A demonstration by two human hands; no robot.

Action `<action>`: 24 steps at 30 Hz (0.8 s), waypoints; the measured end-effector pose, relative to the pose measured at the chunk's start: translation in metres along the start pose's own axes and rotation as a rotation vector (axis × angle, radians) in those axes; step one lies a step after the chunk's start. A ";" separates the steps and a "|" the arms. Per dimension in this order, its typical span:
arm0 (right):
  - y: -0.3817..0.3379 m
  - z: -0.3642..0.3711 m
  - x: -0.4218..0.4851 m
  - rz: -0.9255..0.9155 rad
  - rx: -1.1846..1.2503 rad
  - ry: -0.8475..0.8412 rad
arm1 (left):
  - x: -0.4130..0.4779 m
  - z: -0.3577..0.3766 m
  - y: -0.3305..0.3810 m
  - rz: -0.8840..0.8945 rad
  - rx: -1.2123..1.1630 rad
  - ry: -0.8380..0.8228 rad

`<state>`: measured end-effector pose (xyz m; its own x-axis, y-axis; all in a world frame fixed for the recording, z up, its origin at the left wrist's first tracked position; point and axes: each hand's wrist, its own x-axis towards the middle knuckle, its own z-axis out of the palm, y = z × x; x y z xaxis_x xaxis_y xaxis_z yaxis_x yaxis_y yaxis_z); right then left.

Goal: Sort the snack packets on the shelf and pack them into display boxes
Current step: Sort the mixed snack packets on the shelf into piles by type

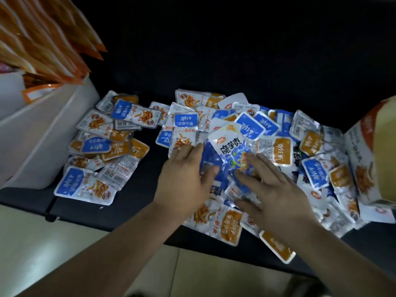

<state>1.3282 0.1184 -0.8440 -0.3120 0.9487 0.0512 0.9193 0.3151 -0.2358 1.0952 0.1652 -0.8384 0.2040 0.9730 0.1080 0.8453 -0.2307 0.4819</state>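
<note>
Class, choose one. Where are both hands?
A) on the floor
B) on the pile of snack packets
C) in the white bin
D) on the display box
B: the left hand and right hand both rest on the pile of snack packets.

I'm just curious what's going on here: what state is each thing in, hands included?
Left hand, open, flat on the packets.
Right hand, open, fingers spread on the blue packet.
Loose packets, unsorted, overlapping on the dark shelf.
White bin, filled with leaning orange packets.
Display box, at right, seemingly open.
</note>
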 end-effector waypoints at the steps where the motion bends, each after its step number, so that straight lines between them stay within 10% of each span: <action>1: 0.004 0.000 -0.001 0.009 -0.005 0.009 | -0.011 -0.005 -0.003 0.052 0.026 0.033; 7: 0.008 -0.016 -0.005 0.088 0.189 0.069 | -0.078 0.004 -0.008 0.225 0.041 -0.218; 15: 0.023 -0.052 -0.063 0.379 0.148 -0.060 | -0.058 0.010 0.006 0.053 0.173 -0.139; 24: 0.033 -0.028 -0.087 0.501 0.089 -0.036 | -0.051 -0.013 0.041 -0.380 -0.503 -0.092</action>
<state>1.3925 0.0467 -0.8288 0.1523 0.9807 -0.1225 0.9347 -0.1832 -0.3045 1.1130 0.1064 -0.8125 -0.0039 0.9766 -0.2152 0.5367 0.1836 0.8236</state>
